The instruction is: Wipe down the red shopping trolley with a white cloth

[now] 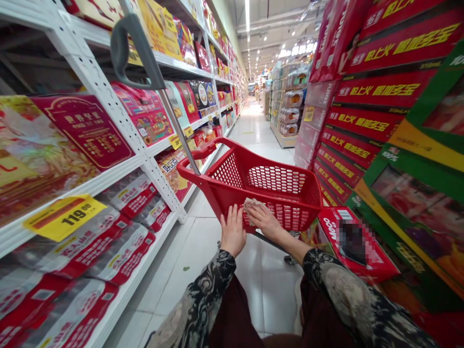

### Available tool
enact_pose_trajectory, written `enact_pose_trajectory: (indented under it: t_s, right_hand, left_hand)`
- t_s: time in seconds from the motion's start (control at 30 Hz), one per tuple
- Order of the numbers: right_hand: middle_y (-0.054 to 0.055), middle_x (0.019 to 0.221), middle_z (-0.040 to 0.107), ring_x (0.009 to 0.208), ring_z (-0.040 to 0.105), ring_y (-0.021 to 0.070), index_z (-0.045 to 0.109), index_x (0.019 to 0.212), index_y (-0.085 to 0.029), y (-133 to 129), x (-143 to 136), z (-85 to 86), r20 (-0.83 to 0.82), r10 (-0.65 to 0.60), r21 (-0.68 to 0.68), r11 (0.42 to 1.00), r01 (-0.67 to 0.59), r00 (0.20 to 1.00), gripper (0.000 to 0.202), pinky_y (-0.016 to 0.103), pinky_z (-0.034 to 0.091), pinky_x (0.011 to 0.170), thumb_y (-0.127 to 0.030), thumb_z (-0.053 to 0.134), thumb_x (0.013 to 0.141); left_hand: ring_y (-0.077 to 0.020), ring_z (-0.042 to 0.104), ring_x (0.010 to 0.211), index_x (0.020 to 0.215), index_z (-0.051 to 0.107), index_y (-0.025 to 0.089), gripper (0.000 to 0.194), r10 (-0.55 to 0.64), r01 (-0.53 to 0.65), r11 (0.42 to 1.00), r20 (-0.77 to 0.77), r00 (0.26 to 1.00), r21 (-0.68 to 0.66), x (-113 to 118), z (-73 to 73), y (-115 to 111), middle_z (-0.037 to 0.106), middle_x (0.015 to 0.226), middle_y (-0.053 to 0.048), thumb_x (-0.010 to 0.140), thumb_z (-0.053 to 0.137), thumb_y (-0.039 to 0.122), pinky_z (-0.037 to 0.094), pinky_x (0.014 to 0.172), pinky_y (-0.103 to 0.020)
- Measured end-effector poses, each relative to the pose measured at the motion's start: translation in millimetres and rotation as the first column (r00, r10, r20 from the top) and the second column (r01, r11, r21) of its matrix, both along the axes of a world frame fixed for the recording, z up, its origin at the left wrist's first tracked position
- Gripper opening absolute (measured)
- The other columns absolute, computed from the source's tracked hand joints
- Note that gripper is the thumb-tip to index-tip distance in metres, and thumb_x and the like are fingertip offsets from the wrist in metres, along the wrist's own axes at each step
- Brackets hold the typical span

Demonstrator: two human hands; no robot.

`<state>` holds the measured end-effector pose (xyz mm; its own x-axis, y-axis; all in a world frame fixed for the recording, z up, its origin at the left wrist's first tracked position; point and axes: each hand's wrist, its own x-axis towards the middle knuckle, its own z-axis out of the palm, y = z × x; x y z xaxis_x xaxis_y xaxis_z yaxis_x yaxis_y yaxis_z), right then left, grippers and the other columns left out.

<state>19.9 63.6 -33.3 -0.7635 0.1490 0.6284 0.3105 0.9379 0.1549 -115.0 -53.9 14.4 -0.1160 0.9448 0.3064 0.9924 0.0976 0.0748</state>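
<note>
A red plastic shopping basket (270,169) with perforated sides stands in front of me, its inside bare. A metal pole with a grey handle (154,72) rises from its left end. My right hand (266,223) presses a crumpled, pale cloth (249,205) against the basket's near side, the fingers lying over it. Just left of it, my left hand (233,233) rests with its fingers stretched upward on or close to the same side, holding nothing. Part of the cloth is hidden beneath my right fingers.
White shelves (145,159) with packaged goods and a yellow price tag (65,217) line the left. Stacked red drink cartons (377,121) and green boxes (409,183) crowd the right. A red box (362,241) lies beside the basket. The tiled aisle (250,118) runs ahead.
</note>
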Motion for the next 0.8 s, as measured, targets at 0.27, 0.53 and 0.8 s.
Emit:
enact_pose_trajectory:
  t_s: [0.27, 0.53, 0.8]
  right_hand:
    - [0.008, 0.126, 0.053, 0.129, 0.031, 0.0209, 0.058, 0.112, -0.017, -16.1, 37.5, -3.1, -0.011, 0.039, -0.006, 0.999, -0.039, 0.999, 0.031, 0.046, 0.035, 0.102, -0.013, 0.039, 0.089]
    - [0.009, 0.130, 0.049, 0.130, 0.030, 0.0223, 0.055, 0.117, -0.015, 1.0, 55.8, 6.6, -0.095, -0.072, 0.030, 0.997, 0.075, 0.993, 0.034, 0.048, 0.034, 0.102, -0.009, 0.037, 0.088]
    - [0.008, 0.127, 0.053, 0.128, 0.034, 0.0197, 0.057, 0.115, -0.018, -22.3, 91.6, -18.7, -0.031, -0.066, -0.070, 0.996, 0.064, 0.997, 0.031, 0.046, 0.036, 0.101, -0.013, 0.040, 0.089]
  left_hand:
    - [-0.0246, 0.015, 0.135, 0.135, 0.027, 0.010, 0.068, -0.074, 0.073, 0.997, -0.032, 0.997, -0.022, 15.8, -5.7, 3.8, 0.022, 0.146, -0.013, 0.070, 0.045, 0.014, 0.017, 0.108, -0.052]
    - [-0.0241, 0.013, 0.136, 0.136, 0.026, 0.010, 0.066, -0.125, 0.125, 0.992, -0.061, 0.990, 0.001, 39.3, -4.2, 13.8, 0.021, 0.147, -0.012, 0.071, 0.042, 0.014, 0.014, 0.108, -0.052]
    - [-0.0224, 0.011, 0.136, 0.137, 0.023, 0.011, 0.068, -0.263, 0.259, 0.964, -0.077, 0.962, -0.059, 64.5, -7.4, 10.8, 0.018, 0.148, -0.010, 0.071, 0.040, 0.013, 0.013, 0.109, -0.051]
